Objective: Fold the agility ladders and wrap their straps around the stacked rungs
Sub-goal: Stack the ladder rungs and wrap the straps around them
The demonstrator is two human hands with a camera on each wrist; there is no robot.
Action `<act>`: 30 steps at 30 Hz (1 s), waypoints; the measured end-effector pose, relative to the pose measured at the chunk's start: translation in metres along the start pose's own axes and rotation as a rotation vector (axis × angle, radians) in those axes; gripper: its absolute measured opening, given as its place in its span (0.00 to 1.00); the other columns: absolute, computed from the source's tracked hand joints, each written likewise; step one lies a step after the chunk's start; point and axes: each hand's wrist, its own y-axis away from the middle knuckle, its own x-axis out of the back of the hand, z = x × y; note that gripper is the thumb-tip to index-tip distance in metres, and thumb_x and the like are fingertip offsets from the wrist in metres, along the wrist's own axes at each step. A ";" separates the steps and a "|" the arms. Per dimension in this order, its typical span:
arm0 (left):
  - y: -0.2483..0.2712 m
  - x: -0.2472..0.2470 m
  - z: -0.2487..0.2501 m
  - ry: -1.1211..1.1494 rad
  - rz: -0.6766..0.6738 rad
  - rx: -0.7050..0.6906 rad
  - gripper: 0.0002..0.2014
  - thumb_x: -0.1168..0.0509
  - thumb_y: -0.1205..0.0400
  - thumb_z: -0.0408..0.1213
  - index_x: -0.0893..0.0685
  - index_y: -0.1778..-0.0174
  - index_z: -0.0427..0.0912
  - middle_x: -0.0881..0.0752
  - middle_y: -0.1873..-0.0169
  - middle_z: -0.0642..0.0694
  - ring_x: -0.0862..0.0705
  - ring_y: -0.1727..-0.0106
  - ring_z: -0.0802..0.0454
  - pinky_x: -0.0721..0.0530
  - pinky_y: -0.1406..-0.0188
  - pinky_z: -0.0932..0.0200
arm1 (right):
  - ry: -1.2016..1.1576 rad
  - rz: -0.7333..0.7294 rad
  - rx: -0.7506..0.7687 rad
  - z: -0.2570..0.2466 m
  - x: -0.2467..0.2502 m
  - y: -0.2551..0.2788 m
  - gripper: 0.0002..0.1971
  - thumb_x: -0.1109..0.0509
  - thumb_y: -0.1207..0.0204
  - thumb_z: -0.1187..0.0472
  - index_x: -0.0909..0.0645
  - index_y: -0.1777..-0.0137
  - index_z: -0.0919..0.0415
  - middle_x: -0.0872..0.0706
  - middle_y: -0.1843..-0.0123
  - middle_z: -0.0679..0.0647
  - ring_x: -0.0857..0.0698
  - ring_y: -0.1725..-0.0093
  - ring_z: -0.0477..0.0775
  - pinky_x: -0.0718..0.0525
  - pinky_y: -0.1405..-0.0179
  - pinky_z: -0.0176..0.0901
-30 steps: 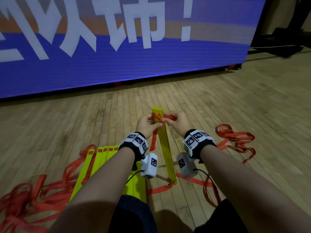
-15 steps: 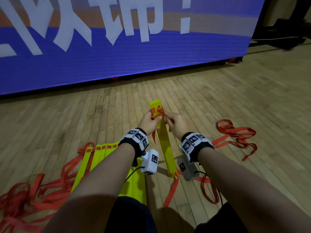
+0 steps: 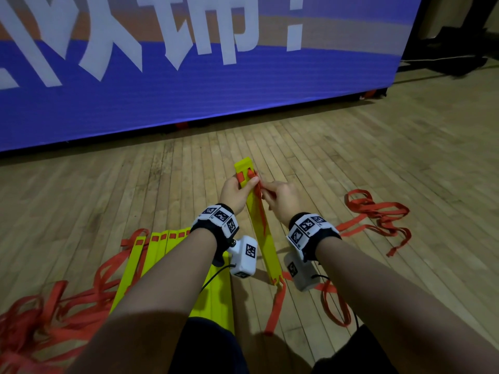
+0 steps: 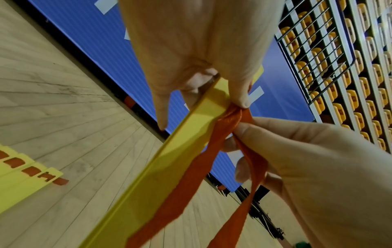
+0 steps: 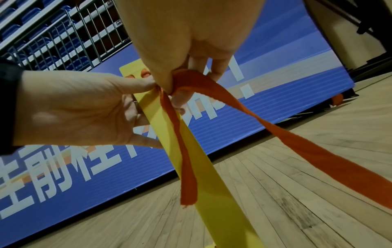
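Note:
A yellow rung (image 3: 263,230) stands tilted, its lower end on the wooden floor. My left hand (image 3: 237,190) grips its upper end, thumb on the front face (image 4: 239,94). My right hand (image 3: 280,197) pinches the orange strap (image 3: 258,188) where it bunches into a knot at the rung's upper slot (image 5: 186,80). Two strap ends hang down from the knot (image 4: 191,184) (image 5: 187,176). A strap tail (image 3: 276,306) also trails from the rung's lower end. Several more yellow rungs (image 3: 162,255) lie side by side on the floor under my left forearm.
Tangled orange strap lies at the lower left (image 3: 29,327) and in a loose pile to the right (image 3: 378,214). A large blue banner wall (image 3: 189,85) stands ahead. Railings and rows of seats (image 4: 339,67) rise behind it. My knees (image 3: 205,349) are at the bottom edge.
The rung's upper end has moved a little away from me. My right hand has drawn the strap in close to the rung, and a loose end now hangs down its face.

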 end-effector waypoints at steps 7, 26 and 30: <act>0.002 0.005 0.014 0.174 0.038 0.071 0.06 0.37 0.15 0.39 0.18 0.48 0.43 0.12 0.49 0.33 0.13 0.46 0.37 0.15 0.42 0.37 | -0.079 0.007 -0.073 -0.012 0.020 -0.008 0.10 0.38 0.18 0.63 0.14 0.52 0.60 0.15 0.66 0.52 0.17 0.66 0.53 0.16 0.63 0.50; 0.015 0.023 0.073 0.349 0.298 0.018 0.06 0.42 0.13 0.39 0.22 0.48 0.41 0.12 0.53 0.35 0.11 0.52 0.44 0.14 0.44 0.43 | 0.483 -0.069 0.230 -0.067 0.046 0.017 0.32 0.36 0.26 0.73 0.31 0.22 0.53 0.19 0.58 0.60 0.25 0.73 0.60 0.30 0.76 0.47; 0.016 0.024 0.079 0.420 0.326 0.005 0.06 0.45 0.11 0.37 0.26 0.45 0.40 0.13 0.56 0.43 0.12 0.56 0.49 0.14 0.53 0.51 | 0.594 -0.273 0.203 -0.078 0.050 0.024 0.34 0.42 0.19 0.68 0.49 0.16 0.49 0.25 0.43 0.58 0.17 0.53 0.64 0.31 0.63 0.49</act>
